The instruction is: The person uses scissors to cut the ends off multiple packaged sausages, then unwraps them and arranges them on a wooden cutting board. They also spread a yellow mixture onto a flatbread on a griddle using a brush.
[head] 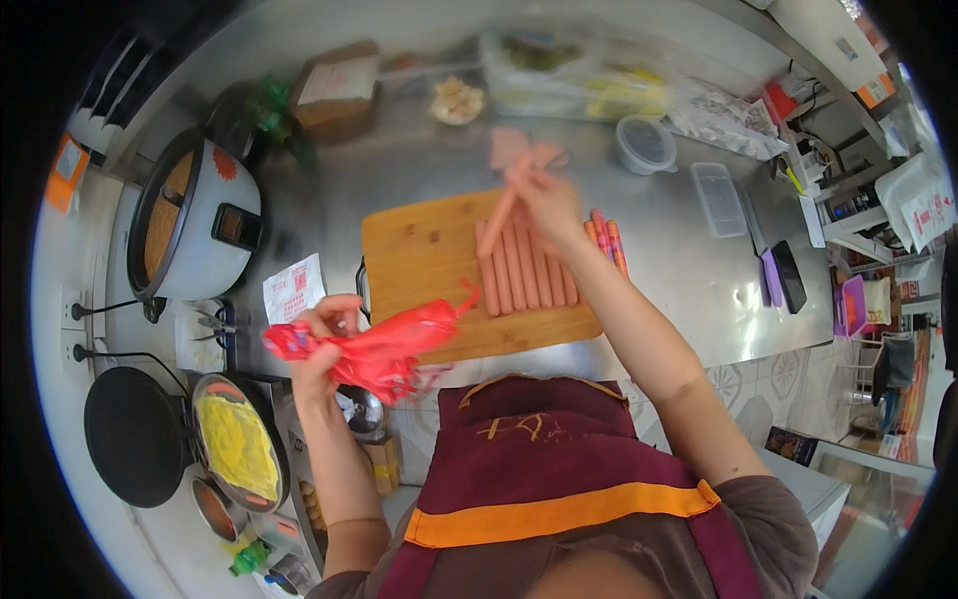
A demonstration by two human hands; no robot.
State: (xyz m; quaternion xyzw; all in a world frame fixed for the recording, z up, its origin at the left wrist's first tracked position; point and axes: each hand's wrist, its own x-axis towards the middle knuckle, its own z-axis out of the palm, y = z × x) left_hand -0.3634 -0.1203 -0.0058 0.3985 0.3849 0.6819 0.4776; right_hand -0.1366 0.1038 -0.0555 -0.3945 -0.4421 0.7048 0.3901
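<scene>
My left hand grips a crumpled bundle of red plastic casings, left of and over the edge of a wooden cutting board. A peeled pink sausage is held slantwise in my right hand, which is blurred by motion. Beneath it, several peeled sausages lie side by side in a row on the board. Several sausages in printed wrappers lie against the board's right side. Pinkish pieces, blurred, show just beyond my right hand; what they are I cannot tell.
A rice cooker stands at left, above an open round griddle with yellow food. A lidded tub, a clear container, a purple-handled knife and a phone lie right. Garlic sits at the back.
</scene>
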